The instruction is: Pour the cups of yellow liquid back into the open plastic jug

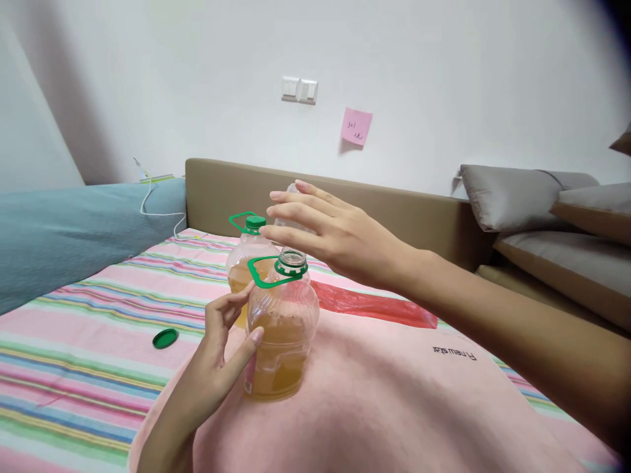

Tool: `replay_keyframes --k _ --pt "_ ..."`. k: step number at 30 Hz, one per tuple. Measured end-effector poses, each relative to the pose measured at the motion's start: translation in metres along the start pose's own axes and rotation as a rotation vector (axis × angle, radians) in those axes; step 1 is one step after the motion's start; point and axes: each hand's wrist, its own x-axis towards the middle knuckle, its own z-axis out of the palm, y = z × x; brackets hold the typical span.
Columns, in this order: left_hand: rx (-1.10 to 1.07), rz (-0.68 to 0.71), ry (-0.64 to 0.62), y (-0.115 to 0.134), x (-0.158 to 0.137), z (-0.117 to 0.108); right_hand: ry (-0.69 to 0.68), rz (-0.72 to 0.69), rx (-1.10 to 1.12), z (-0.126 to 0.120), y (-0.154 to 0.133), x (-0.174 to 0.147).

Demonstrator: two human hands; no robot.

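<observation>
A clear plastic bottle (pixel 283 355) of amber liquid stands upright on a pink cloth. Its neck is uncapped and carries a green handle ring (pixel 266 282). My left hand (pixel 224 348) holds its left side, thumb in front and fingers at the shoulder. Above the open mouth, my right hand (pixel 335 233) reaches across with its fingers long and slightly apart around a clear plastic object (pixel 293 188), mostly hidden by the hand; I cannot make out its kind. Just behind stands a second bottle (pixel 236 270) with a green cap (pixel 255 225) on. A loose green cap (pixel 165 338) lies to the left.
A striped sheet (pixel 73 355) spreads under the pink cloth (pixel 374 401). Behind the bottles lies a red plastic bag (pixel 379 305). A brown headboard (pixel 394 207) runs along the wall, with grey cushions (pixel 522 197) at right and a white cable (pixel 145 197) at left.
</observation>
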Motion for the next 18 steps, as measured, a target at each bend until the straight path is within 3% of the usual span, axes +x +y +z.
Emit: replay_keyframes --k 18 --pt "0.007 0.007 0.001 -0.0001 0.0001 0.0007 0.052 0.068 0.015 0.0065 -0.0015 -0.0037"
